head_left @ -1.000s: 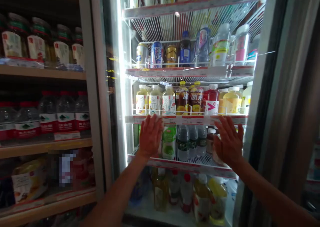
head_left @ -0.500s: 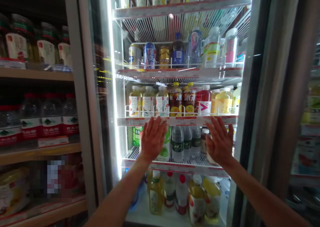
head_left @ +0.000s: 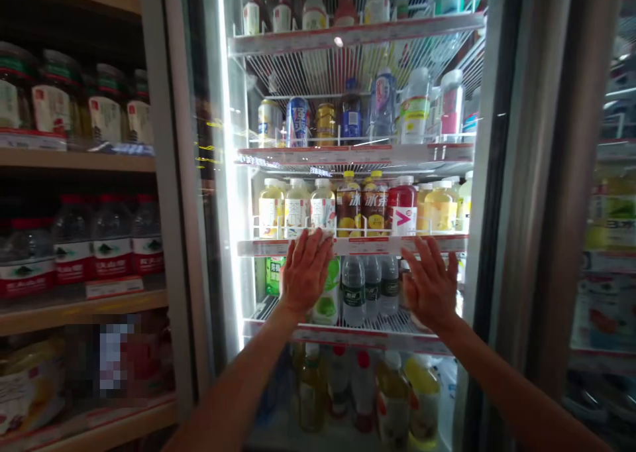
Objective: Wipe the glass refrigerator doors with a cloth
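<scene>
Shop interior, dim; head view. To the left: pale-edged wooden shelving (head_left: 79, 159) with red-capped clear plastic bottles (head_left: 112, 240). Centre: lit, upright drinks cooler (head_left: 479, 207) with white wire shelves (stray reflections suggest glass across its front).

Left hand (head_left: 304, 270): raised, fingers extended, grasping nothing; overlaps a green-and-white container (head_left: 326, 306) below the white, red-striped middle rail (head_left: 365, 246).

Right hand (head_left: 430, 283): likewise spread, released; fingertips overlap the same rail. Contact with any surface: cannot tell.

Between the hands: clear plastic water bottles with dark green labels (head_left: 354, 294), grouped below the rail.

Change over the last half second: shelves sit slightly lower in view; hands spread as before, bottles in unchanged order. Judged meaning: nothing yet picked up.

Orientation: water bottles upright, long axes vertical, labels outward, tops hidden behind the rail.
</scene>
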Demonstrator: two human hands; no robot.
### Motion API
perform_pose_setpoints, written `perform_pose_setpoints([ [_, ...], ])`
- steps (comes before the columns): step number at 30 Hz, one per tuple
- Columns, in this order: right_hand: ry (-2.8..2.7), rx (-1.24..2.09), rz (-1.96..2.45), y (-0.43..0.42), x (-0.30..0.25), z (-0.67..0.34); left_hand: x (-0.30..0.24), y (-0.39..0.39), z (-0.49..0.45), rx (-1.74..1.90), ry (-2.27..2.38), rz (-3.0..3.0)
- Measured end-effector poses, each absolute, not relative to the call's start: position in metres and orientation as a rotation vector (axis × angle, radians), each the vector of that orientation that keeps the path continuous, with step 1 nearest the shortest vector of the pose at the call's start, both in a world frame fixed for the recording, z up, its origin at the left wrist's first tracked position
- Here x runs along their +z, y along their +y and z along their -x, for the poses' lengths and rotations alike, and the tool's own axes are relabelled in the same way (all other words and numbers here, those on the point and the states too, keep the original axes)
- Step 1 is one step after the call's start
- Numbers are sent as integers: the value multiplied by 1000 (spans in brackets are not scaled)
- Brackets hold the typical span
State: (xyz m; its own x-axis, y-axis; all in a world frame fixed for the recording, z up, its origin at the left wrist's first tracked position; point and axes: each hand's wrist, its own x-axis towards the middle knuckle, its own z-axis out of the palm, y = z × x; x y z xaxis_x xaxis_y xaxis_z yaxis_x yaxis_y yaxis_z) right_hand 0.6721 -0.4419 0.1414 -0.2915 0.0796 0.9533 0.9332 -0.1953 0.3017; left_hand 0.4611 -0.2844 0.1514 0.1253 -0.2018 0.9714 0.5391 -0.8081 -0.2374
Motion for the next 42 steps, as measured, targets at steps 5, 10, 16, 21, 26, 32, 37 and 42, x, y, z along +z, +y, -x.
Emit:
perform_pose_setpoints([
  [5, -1347, -1588, 1289, -438, 137, -674, 174, -268, -446, -2205, -733, 1528],
  [10, -1355, -1582, 1315, -439, 138, -672, 173, -299, -483, -1717, -344, 1790],
  [16, -1302, -1621, 1326, -445, 192, -675, 187, -264, -434, -1870, -482, 1680],
  [21, -1193, -1642, 1401, -440, 218, -681, 192, -260, -435, -2167, -721, 1463],
  [26, -1212, -1663, 1386, -441, 213, -681, 178, -297, -479, -1590, -161, 1777],
  [32, -1198, -1696, 1341, -441, 212, -683, 204, -237, -410, -2159, -686, 1544],
  [37, -1184, -1733, 1277, -438, 210, -686, 207, -245, -424, -2280, -858, 1382],
  [42, -1208, -1664, 1256, -441, 209, -684, 183, -280, -457, -1642, -310, 1843],
])
